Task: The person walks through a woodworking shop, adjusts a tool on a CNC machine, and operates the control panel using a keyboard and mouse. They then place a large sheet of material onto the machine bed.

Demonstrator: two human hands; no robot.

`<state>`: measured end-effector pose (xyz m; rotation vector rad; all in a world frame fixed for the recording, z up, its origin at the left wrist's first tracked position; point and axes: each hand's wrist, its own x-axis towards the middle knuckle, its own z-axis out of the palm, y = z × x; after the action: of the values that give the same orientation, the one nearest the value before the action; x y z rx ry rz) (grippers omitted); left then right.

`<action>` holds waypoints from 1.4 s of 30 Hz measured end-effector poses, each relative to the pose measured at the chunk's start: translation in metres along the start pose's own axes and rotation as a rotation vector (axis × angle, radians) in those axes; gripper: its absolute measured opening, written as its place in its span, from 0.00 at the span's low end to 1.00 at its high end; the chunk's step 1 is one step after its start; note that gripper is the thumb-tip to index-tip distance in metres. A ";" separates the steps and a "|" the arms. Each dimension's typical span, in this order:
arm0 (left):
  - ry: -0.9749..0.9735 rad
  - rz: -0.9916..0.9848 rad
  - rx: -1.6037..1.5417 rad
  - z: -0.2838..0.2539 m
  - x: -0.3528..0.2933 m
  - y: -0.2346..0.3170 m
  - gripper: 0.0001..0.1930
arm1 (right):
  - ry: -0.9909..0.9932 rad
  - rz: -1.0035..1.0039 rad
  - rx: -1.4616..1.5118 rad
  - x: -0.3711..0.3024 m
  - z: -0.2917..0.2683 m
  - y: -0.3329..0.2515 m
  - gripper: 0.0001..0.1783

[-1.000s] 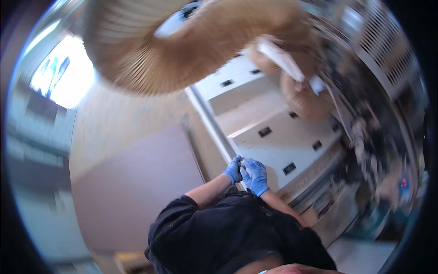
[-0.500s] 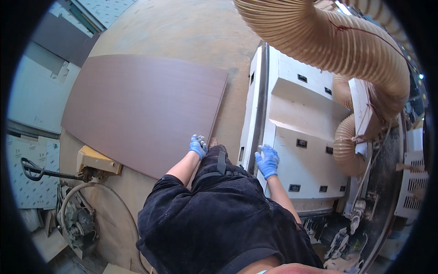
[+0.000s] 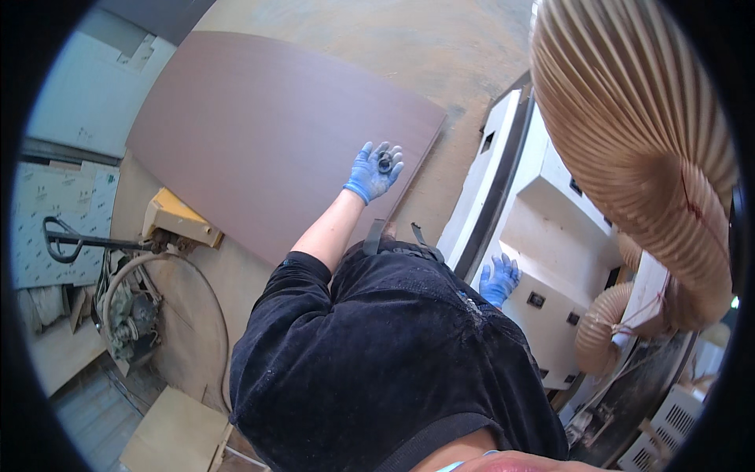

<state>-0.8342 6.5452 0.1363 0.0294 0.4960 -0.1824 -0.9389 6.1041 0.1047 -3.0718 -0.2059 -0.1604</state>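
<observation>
Though it's half-open, left hand (image 3: 373, 175) cradles dark object (image 3: 384, 164).

A head-worn fisheye view looks down, close above the torso (image 3: 385, 346).

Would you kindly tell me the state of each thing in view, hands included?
Left hand: gloved, open, palm up, fingers spread.
Small dark round object: resting in that palm.
Right hand: gloved, open, fingers spread; contact with the machine unclear.
Brown panel: lying flat.
White machine: standing; running or not, cannot tell.
Large ribbed hose: bent.
Black loop handle: sticking out, not held.
</observation>
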 end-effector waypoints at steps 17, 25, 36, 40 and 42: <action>0.505 0.578 -0.161 -0.139 -0.047 -0.011 0.05 | -0.644 -0.224 0.136 0.310 0.081 -0.137 0.23; 0.676 0.689 -0.374 -0.287 -0.118 -0.079 0.12 | -0.838 -0.476 -0.276 0.362 0.072 -0.220 0.22; 1.019 0.708 -0.459 -0.327 -0.062 -0.187 0.22 | -0.990 -0.396 -0.448 0.469 0.125 -0.144 0.23; 1.295 0.541 -0.284 -0.286 -0.001 -0.203 0.25 | -1.012 -0.291 -0.453 0.523 0.142 -0.067 0.24; 1.241 0.510 -0.190 -0.296 0.014 -0.223 0.25 | -1.036 -0.276 -0.434 0.541 0.151 -0.028 0.24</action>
<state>-1.0011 6.3452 -0.1269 0.0829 1.7145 0.4278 -0.3944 6.2119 0.0141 -3.1470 -0.6957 1.5671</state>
